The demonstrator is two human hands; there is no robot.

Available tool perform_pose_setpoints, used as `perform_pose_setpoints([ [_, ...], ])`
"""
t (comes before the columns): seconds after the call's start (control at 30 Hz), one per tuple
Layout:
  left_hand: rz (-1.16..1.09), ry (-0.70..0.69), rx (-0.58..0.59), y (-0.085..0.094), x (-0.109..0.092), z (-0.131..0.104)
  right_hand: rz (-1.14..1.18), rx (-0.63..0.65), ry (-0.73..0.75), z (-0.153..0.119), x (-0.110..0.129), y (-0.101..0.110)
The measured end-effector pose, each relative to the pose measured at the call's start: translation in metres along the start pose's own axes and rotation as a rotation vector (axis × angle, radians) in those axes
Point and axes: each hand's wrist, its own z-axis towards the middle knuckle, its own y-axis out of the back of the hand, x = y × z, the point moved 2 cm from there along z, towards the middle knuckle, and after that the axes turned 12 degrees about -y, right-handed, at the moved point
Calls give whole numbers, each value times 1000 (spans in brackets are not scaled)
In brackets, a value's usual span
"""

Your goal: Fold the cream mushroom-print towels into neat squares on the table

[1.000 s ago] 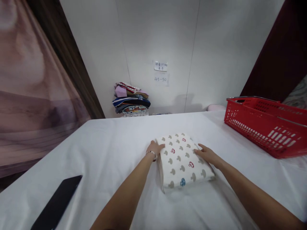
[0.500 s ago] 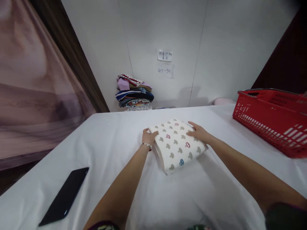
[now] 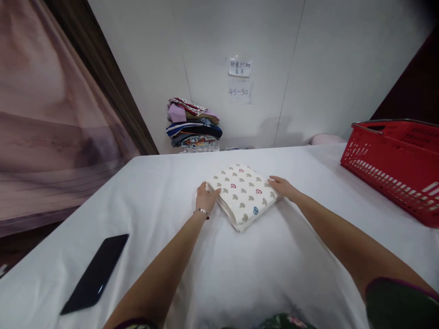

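A folded white cloth (image 3: 242, 194) with grey, red and blue mushroom prints lies on the white-covered table (image 3: 154, 192), one corner toward me. My left hand (image 3: 206, 197), with a bracelet at the wrist, grips the cloth's left edge, thumb on top and fingers at the side. At the right corner, my right hand (image 3: 281, 186) touches the cloth with its fingers, which are stretched out and slightly apart.
A black phone (image 3: 96, 274) lies at the front left. The red basket (image 3: 391, 169) stands at the right. Behind the table's far edge are stacked folded fabrics (image 3: 194, 125) and a wall with paper signs (image 3: 239, 67). A pink curtain (image 3: 51, 114) hangs at left.
The cloth now lies flatter and a little farther left, with its layered left edge showing. My left hand has shifted left with it, and my right hand has moved out to its right corner.
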Motion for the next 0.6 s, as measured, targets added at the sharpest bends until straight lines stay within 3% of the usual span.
perform_pose_setpoints([
  [0.13,61,-477,17,5,-18,-47,91,25,4,-23,-25,11],
  [0.27,96,-829,211,-1,-44,-92,204,104,137,-37,-42,8],
  [0.4,135,-901,306,-12,-54,-107,53,-60,215,-38,-45,0],
  [0.47,153,-893,286,-16,-52,-106,-8,-148,223,-35,-44,-5],
  [0.6,170,-890,236,-22,-44,-104,-59,-201,231,-30,-41,-10],
])
